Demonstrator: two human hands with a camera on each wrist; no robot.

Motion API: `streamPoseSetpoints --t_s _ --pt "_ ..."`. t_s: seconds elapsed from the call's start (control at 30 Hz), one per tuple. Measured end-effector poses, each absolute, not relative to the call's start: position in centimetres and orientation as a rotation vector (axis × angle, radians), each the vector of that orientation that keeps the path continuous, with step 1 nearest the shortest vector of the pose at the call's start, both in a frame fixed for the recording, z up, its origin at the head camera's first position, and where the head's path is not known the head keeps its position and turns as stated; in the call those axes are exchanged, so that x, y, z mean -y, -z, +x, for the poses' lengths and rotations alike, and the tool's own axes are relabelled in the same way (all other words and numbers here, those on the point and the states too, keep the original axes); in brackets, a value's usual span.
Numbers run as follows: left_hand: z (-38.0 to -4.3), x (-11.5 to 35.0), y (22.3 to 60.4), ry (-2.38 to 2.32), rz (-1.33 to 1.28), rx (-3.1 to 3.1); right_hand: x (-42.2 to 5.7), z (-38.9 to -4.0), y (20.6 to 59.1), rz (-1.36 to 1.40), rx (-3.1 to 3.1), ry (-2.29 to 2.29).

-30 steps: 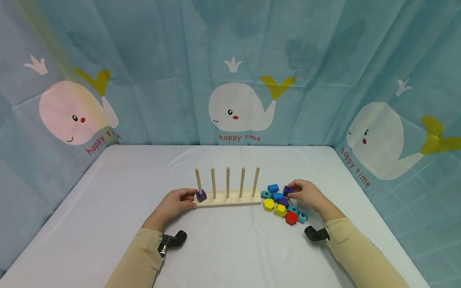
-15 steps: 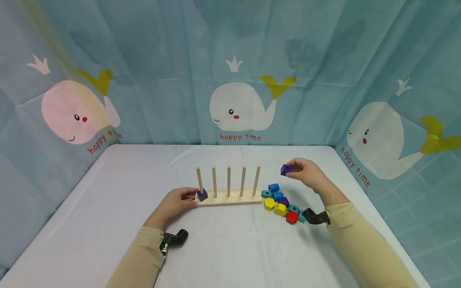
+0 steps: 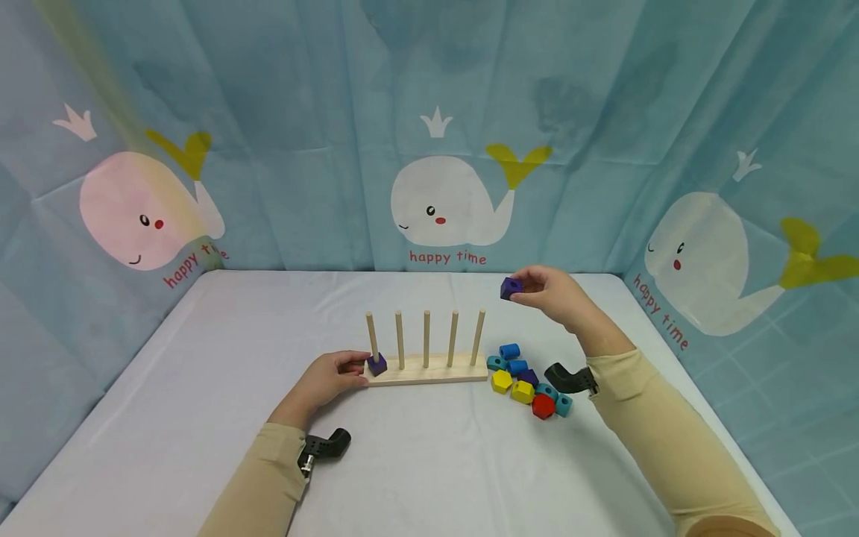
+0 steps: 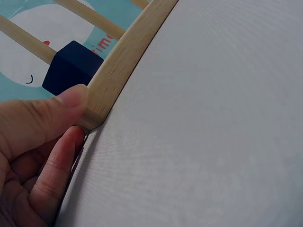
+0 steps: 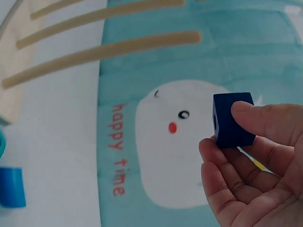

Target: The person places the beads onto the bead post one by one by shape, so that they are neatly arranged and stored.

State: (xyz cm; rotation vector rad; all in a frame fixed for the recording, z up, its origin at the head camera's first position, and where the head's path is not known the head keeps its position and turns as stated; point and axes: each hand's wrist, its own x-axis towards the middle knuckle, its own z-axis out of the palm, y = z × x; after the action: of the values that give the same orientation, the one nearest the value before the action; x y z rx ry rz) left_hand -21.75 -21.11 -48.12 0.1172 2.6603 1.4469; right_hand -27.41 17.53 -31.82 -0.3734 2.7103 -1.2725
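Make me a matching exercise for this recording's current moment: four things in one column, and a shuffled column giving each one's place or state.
Things
1. left hand
2. right hand
3. red faceted block
4. leftmost peg

Places and states
A. has a threaded purple block at its foot
B. holds a raised purple block above the table
C. lies among the loose blocks
D. grips the end of the wooden stand

Pairs: 1-D, 2-B, 3-C, 4-A
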Motion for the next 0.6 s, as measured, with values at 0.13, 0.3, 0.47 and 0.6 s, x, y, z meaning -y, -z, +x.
streamPoseSetpoints --t_s 0.13,0.3,0.47,0.6 --pt "-21.8 21.2 48.2 -1.449 0.124 -2.657 -16.1 -27.4 31.1 -0.44 -2.688 1.323" --pt "-21.9 21.3 48.3 -1.455 0.151 -2.65 -13.9 -27.2 30.6 -0.525 -2.632 1.41" --pt "-21.9 21.4 48.2 -1.47 0.164 -2.642 -11.1 -26.8 30.5 -0.631 -2.533 1.49" --pt "-21.9 21.5 48.1 -1.476 0.167 -2.631 -8.7 -26.2 30.4 -0.697 -2.457 1.545"
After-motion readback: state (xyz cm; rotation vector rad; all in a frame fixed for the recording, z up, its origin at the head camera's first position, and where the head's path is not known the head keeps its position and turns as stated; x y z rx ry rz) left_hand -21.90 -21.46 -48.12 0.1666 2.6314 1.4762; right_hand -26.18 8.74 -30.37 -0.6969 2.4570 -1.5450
